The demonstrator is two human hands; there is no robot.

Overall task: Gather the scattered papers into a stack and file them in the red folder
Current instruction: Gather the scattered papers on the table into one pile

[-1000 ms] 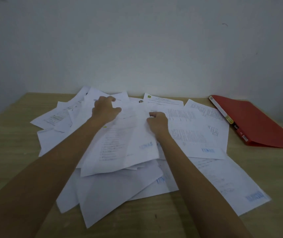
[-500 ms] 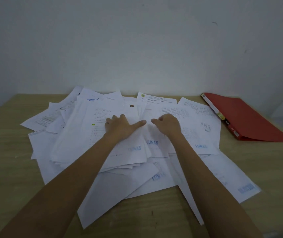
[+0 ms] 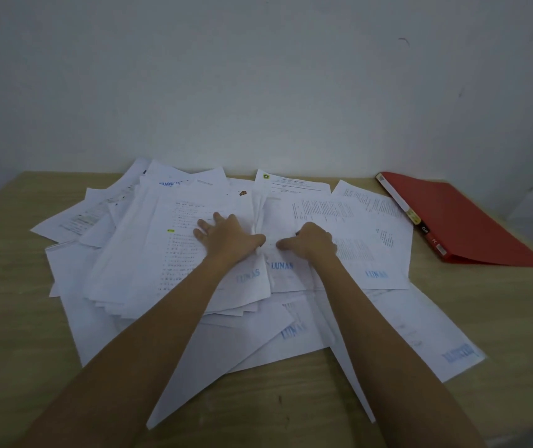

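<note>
Several white printed papers (image 3: pixel 371 227) lie scattered and overlapping across the middle of the wooden table (image 3: pixel 9 286); some carry a blue "LUNAS" stamp. My left hand (image 3: pixel 226 237) presses flat on the thicker left pile (image 3: pixel 148 253), fingers spread and thumb pointing right. My right hand (image 3: pixel 313 244) sits just to its right, fingers curled on a sheet and thumb stretched left. Between the hands a ridge of paper (image 3: pixel 258 215) buckles upward. The red folder (image 3: pixel 472 221) lies closed at the back right, apart from both hands.
A pale wall stands right behind the table's far edge. Loose sheets reach toward the near edge (image 3: pixel 213 367) and the near right (image 3: pixel 436 344). Bare wood shows at the far left and in front of the folder (image 3: pixel 501 318).
Both hands have drawn back toward me and closer together, dragging sheets inward. The left hand went from gripping far papers to pressing flat; a paper ridge rose between the hands.
</note>
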